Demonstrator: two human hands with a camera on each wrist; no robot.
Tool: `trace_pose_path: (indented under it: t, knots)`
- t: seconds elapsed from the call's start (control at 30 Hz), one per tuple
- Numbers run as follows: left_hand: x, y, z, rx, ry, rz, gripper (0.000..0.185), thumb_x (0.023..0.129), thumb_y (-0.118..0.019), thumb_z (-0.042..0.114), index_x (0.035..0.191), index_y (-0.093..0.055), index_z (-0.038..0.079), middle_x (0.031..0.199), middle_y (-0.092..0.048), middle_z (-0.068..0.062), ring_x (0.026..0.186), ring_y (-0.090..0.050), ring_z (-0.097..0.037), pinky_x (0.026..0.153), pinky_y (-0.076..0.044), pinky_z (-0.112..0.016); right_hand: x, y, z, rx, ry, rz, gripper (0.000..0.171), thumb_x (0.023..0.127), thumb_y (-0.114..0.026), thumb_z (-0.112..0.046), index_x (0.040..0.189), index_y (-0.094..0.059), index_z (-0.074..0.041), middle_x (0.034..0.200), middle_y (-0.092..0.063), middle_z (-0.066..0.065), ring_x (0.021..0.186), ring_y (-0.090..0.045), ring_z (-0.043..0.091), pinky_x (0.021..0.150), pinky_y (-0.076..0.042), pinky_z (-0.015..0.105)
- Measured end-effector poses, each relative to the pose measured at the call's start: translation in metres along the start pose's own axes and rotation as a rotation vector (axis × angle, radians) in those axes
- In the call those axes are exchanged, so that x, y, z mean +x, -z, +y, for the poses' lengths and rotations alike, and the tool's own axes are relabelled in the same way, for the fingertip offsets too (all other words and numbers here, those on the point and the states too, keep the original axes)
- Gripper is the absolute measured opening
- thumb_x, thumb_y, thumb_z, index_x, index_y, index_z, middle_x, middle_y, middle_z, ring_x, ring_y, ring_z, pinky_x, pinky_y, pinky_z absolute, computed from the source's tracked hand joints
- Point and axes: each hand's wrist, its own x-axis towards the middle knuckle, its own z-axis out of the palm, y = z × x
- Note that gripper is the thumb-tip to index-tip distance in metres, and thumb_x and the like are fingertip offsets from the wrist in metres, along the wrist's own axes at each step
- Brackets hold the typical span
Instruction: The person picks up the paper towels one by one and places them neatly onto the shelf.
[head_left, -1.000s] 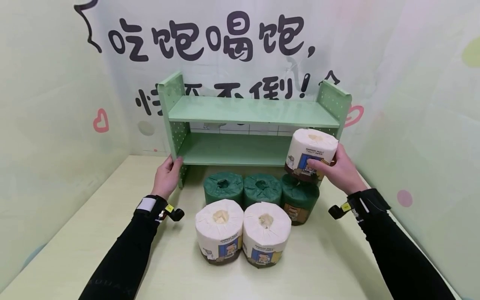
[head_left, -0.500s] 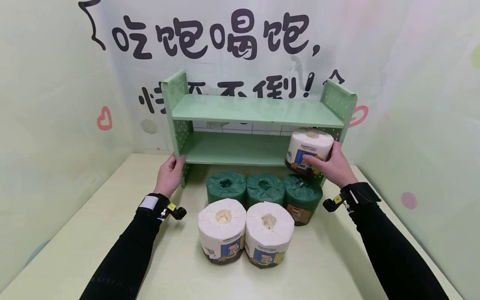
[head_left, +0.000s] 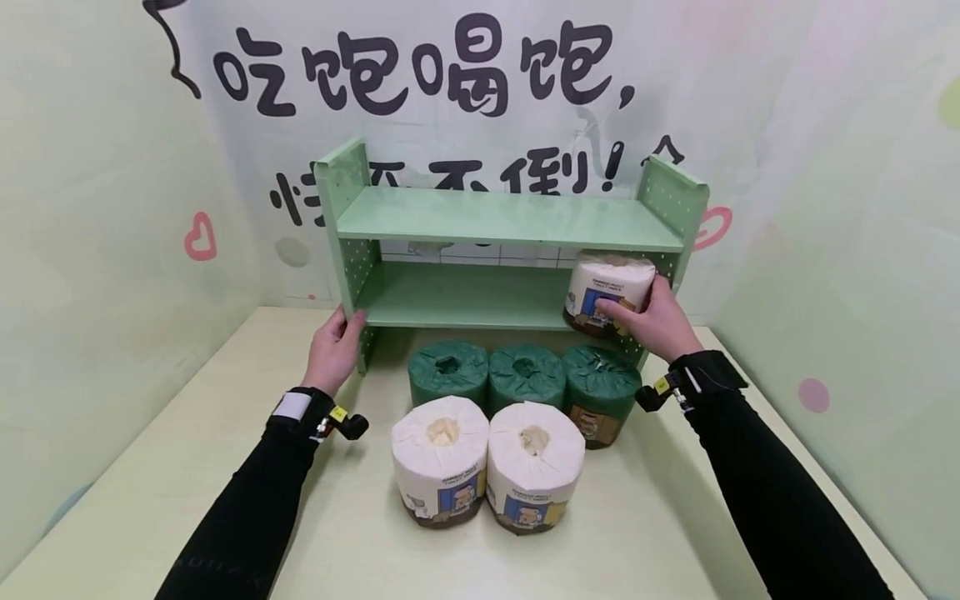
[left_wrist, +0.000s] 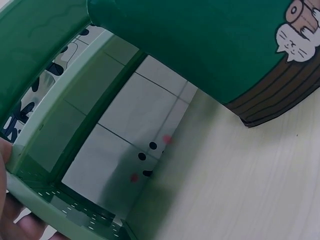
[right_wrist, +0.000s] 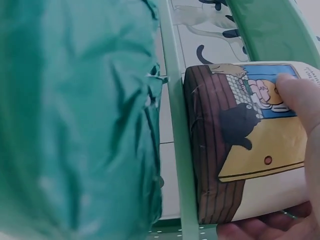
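Your white roll (head_left: 600, 287) is roughly upright at the right end of the rack (head_left: 339, 179), by the front edge of the lower board (head_left: 465, 296), its top just below the upper board (head_left: 502, 218) in the head view. You cannot tell whether its base bears on the lower board. Your right hand (head_left: 660, 323) holds it, fingers spread only as wide as the roll: your thumb lies across the printed front and the other fingers curl round the right side. Your left hand (head_left: 333, 350) grips the rack's left side, thumb at the front edge near the lower board, the other fingers round the outer face. Below and in front of the rack, three green rolls (head_left: 525, 387) stand in a row, side by side, the rightmost beneath your white roll. Nearer you stand two more white rolls (head_left: 441, 467), touching each other, prints facing you. All five are upright on the pale surface (head_left: 337, 508). You wear black sleeves (head_left: 240, 500), with a small camera (head_left: 351, 427) at each wrist. Behind the rack hangs a pale backdrop (head_left: 435, 137) with large black characters.
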Motion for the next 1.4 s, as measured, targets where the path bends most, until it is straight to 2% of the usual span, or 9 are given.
trace_pose_path:
  t: [0.2, 0.47, 0.6, 0.7, 0.93, 1.0, 1.17, 1.3, 1.4]
  knots:
    - [0.001, 0.0, 0.0, -0.004, -0.006, -0.01, 0.058, 0.117, -0.044, 0.054, 0.164, -0.054, 0.021, 0.134, -0.064, -0.024, 0.105, -0.05, -0.025, 0.088, -0.044, -0.035, 0.004, -0.001, -0.001, -0.024, -0.008, -0.001, 0.101, 0.106, -0.071, -0.053, 0.166, -0.012, 0.005, 0.154, -0.048, 0.035, 0.135, -0.059, 0.045, 0.11, -0.052, 0.056]
    - [-0.001, 0.001, 0.002, 0.0, 0.004, -0.005, 0.058, 0.116, -0.044, 0.055, 0.163, -0.054, 0.022, 0.125, -0.062, -0.023, 0.102, -0.05, -0.025, 0.086, -0.044, -0.036, 0.01, -0.001, -0.008, -0.076, -0.033, -0.016, 0.1, 0.108, -0.065, -0.055, 0.165, -0.011, 0.007, 0.151, -0.048, 0.038, 0.133, -0.058, 0.046, 0.112, -0.049, 0.058]
    - [-0.002, 0.003, 0.003, -0.004, 0.003, -0.003, 0.059, 0.116, -0.045, 0.054, 0.165, -0.052, 0.023, 0.147, -0.065, -0.019, 0.116, -0.052, -0.027, 0.096, -0.044, -0.039, 0.014, 0.0, -0.011, -0.096, -0.043, -0.029, 0.098, 0.109, -0.064, -0.054, 0.166, -0.012, 0.007, 0.154, -0.046, 0.038, 0.137, -0.056, 0.048, 0.116, -0.046, 0.061]
    - [-0.002, 0.003, 0.004, -0.004, 0.002, -0.005, 0.058, 0.117, -0.044, 0.054, 0.166, -0.052, 0.023, 0.153, -0.064, -0.018, 0.12, -0.052, -0.028, 0.097, -0.043, -0.038, 0.015, 0.001, -0.012, -0.123, -0.058, -0.033, 0.099, 0.11, -0.062, -0.054, 0.166, -0.009, 0.008, 0.152, -0.046, 0.039, 0.138, -0.054, 0.049, 0.118, -0.044, 0.062]
    - [-0.003, 0.0, 0.004, 0.005, -0.006, 0.002, 0.057, 0.117, -0.044, 0.052, 0.163, -0.055, 0.021, 0.121, -0.061, -0.022, 0.101, -0.049, -0.025, 0.084, -0.042, -0.035, 0.019, 0.003, -0.009, -0.153, -0.068, -0.049, 0.099, 0.112, -0.058, -0.053, 0.164, -0.005, 0.011, 0.149, -0.047, 0.043, 0.136, -0.055, 0.05, 0.117, -0.044, 0.062]
    - [-0.003, 0.0, 0.004, 0.002, -0.004, 0.002, 0.056, 0.117, -0.045, 0.052, 0.163, -0.056, 0.022, 0.109, -0.058, -0.018, 0.098, -0.048, -0.024, 0.083, -0.042, -0.035, 0.021, 0.004, -0.009, -0.152, -0.061, -0.052, 0.096, 0.112, -0.058, -0.053, 0.164, -0.007, 0.01, 0.152, -0.046, 0.042, 0.14, -0.054, 0.051, 0.12, -0.042, 0.063]
    - [-0.003, 0.001, 0.004, 0.007, 0.003, -0.004, 0.057, 0.116, -0.045, 0.054, 0.164, -0.053, 0.025, 0.098, -0.052, -0.008, 0.094, -0.047, -0.023, 0.08, -0.042, -0.034, 0.024, 0.005, -0.01, -0.153, -0.044, -0.066, 0.089, 0.112, -0.059, -0.051, 0.165, -0.015, 0.006, 0.156, -0.047, 0.039, 0.146, -0.051, 0.051, 0.125, -0.039, 0.065]
    - [-0.003, 0.002, 0.004, -0.003, 0.012, -0.008, 0.058, 0.116, -0.044, 0.055, 0.166, -0.051, 0.026, 0.112, -0.06, -0.016, 0.102, -0.049, -0.024, 0.085, -0.042, -0.035, 0.025, 0.005, -0.01, -0.158, -0.033, -0.074, 0.085, 0.114, -0.057, -0.049, 0.166, -0.016, 0.005, 0.157, -0.046, 0.039, 0.148, -0.05, 0.052, 0.126, -0.037, 0.065]
    - [-0.004, 0.002, 0.005, -0.013, 0.017, -0.016, 0.059, 0.116, -0.044, 0.055, 0.167, -0.049, 0.026, 0.139, -0.065, -0.02, 0.114, -0.051, -0.026, 0.094, -0.042, -0.038, 0.026, 0.005, -0.009, -0.159, -0.029, -0.075, 0.084, 0.114, -0.056, -0.047, 0.166, -0.016, 0.005, 0.157, -0.046, 0.039, 0.149, -0.049, 0.052, 0.127, -0.036, 0.065]
